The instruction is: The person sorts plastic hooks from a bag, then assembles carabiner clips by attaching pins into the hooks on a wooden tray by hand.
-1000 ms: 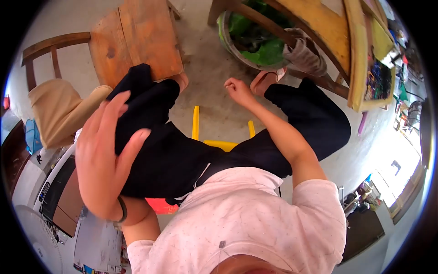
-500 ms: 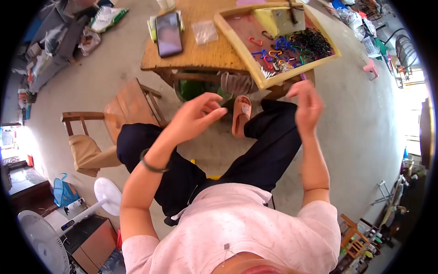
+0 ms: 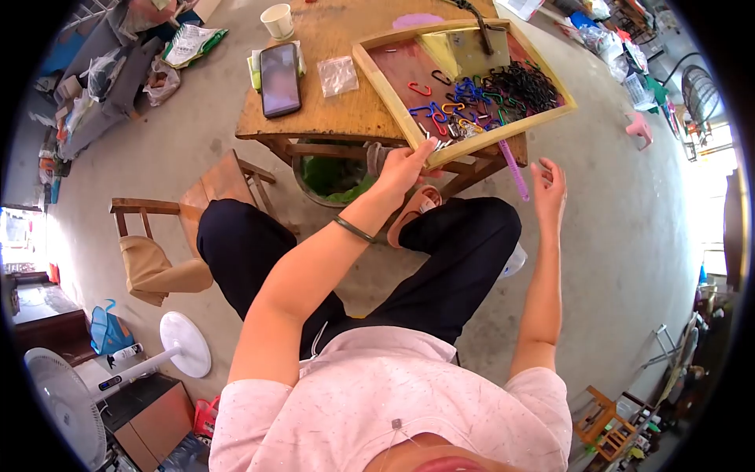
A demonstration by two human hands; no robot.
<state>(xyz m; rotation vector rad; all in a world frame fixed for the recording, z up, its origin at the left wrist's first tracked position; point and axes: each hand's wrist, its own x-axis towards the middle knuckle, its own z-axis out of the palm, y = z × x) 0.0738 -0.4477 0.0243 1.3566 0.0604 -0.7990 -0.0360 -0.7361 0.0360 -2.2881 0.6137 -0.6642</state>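
My left hand (image 3: pixel 405 167), a dark band on its wrist, reaches forward to the near rim of a wooden tray (image 3: pixel 385 98) and closes its fingers on that rim. The tray sits tilted on a wooden table (image 3: pixel 314 110) and holds several coloured and black hooks (image 3: pixel 487 90). My right hand (image 3: pixel 548 185) hangs in the air to the right of the table with its fingers apart, holding nothing. A purple stick (image 3: pixel 513 169) hangs off the table edge just left of it.
On the table lie a phone (image 3: pixel 279 69), a small clear bag (image 3: pixel 338 75) and a paper cup (image 3: pixel 277 20). A green basin (image 3: pixel 334 179) stands under it. A wooden chair (image 3: pixel 208 200) is at my left, a fan (image 3: pixel 63 401) lower left, a pink stool (image 3: pixel 638 126) right.
My left hand has gone forward from above my knee to the tray's near rim. My right hand has moved outward to the right and opened. The view has shifted slightly.
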